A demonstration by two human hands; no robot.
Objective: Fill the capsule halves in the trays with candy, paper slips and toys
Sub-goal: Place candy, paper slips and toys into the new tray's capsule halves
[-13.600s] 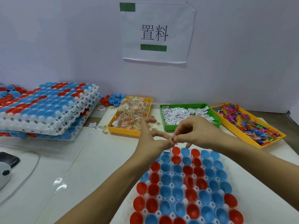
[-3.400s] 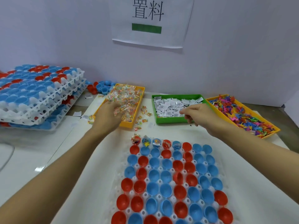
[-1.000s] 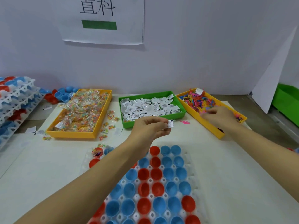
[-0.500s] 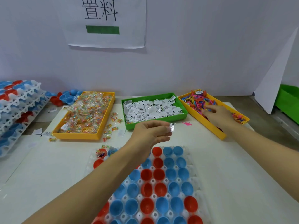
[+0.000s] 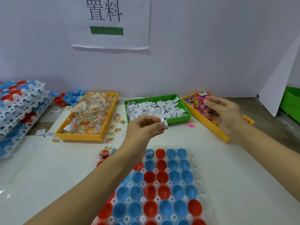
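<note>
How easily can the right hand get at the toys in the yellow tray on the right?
Probably easily: the right hand hovers, fingers loosely curled, over the open-topped yellow tray, fingertips at the toys.

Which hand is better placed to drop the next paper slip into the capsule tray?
Left hand: it pinches a paper slip just beyond the capsule tray. Right hand is over the toy tray.

Three bins along the table's (image 5: 227, 168) far edge: candy (image 5: 90, 114) left, paper slips (image 5: 155, 108) middle, toys (image 5: 197, 103) right; capsule tray (image 5: 197, 184) at near edge, stacked trays (image 5: 19, 111) far left.
</note>
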